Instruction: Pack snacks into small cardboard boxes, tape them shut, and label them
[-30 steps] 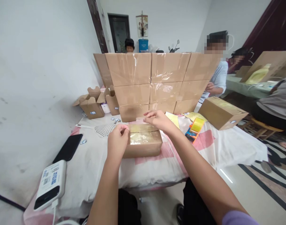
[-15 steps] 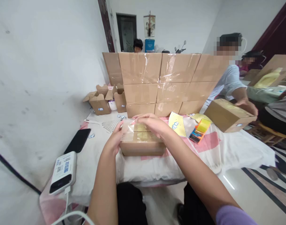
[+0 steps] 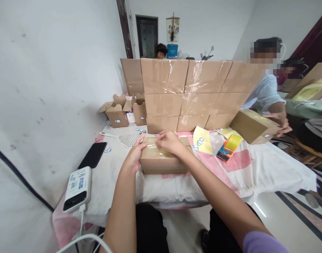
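The small cardboard box (image 3: 163, 160) lies on the cloth-covered table (image 3: 256, 165), just in front of the stacked wall of taped cartons (image 3: 187, 93). Your left hand (image 3: 134, 158) cups the box's left end, fingers loosely spread. Your right hand (image 3: 170, 142) presses flat on the taped top. The tape dispenser (image 3: 228, 147) lies to the right of the box, apart from it.

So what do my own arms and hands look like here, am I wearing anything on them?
Both forearms are bare, with no gloves, watch or rings visible on the left hand or the right hand. Only a lilac sleeve shows, at the upper right arm. The left arm's sleeve is out of view.
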The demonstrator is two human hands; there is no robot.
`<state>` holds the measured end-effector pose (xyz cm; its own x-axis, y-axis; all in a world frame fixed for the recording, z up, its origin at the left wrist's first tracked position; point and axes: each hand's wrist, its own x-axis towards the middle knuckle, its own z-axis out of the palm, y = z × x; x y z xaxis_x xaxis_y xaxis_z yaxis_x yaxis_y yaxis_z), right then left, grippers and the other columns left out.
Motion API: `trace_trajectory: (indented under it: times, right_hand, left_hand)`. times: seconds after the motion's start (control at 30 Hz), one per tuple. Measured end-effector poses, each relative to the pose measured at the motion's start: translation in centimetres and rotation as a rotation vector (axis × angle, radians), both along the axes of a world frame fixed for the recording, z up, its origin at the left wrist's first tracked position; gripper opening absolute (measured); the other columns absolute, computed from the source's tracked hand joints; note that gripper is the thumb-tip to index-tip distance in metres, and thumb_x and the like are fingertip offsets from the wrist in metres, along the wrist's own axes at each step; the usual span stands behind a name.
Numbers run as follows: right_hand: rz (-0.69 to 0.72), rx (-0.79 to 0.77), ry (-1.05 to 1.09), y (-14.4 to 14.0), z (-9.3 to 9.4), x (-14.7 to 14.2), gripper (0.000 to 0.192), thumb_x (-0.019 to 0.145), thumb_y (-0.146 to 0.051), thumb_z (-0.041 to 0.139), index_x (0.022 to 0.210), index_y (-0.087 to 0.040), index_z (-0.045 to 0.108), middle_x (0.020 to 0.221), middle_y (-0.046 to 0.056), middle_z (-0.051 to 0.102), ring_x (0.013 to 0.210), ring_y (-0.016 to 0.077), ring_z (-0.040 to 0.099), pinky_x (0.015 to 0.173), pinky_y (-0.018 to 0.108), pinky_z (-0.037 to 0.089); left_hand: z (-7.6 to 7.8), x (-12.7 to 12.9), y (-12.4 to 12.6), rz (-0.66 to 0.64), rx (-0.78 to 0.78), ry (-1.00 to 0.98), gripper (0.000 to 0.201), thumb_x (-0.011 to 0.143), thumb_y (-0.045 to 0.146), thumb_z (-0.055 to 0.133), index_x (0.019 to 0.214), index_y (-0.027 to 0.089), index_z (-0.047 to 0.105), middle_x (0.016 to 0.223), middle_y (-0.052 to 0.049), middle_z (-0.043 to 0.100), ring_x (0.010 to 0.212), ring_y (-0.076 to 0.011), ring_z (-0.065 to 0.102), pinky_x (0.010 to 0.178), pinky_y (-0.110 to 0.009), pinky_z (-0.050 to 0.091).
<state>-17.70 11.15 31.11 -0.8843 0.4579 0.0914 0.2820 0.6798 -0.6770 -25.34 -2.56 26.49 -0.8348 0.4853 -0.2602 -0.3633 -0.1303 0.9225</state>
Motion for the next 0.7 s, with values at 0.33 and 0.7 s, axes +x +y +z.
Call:
trace_trajectory:
  times: [0.33, 0.7]
  right_hand:
    - [0.075, -0.014, 0.221, 0.0, -0.6, -0.3, 0.01, 0.077, -0.019, 0.069, 0.069, -0.021, 0.076, 0.117, 0.003, 0.071, 0.121, 0.0285, 0.052, 0.106, 0.046, 0.035]
    - [0.477, 0.443, 0.529, -0.1, -0.1, 1.6, 0.02, 0.09, -0.021, 0.061, 0.072, -0.02, 0.07, 0.131, 0.007, 0.059, 0.129, 0.0275, 0.042, 0.107, 0.049, 0.035]
  left_hand:
    - [-0.5, -0.4, -0.1, -0.019, -0.112, 0.142, 0.062, 0.079, 0.019, 0.06, 0.14, 0.027, 0.055, 0.113, -0.007, 0.07, 0.087, -0.0176, 0.065, 0.074, -0.025, 0.049]
    - [-0.2, -0.2, 0.3, -0.006, -0.095, 0.152, 0.065, 0.075, 0.014, 0.059, 0.139, 0.024, 0.053, 0.113, -0.008, 0.069, 0.087, -0.0191, 0.065, 0.074, -0.027, 0.048]
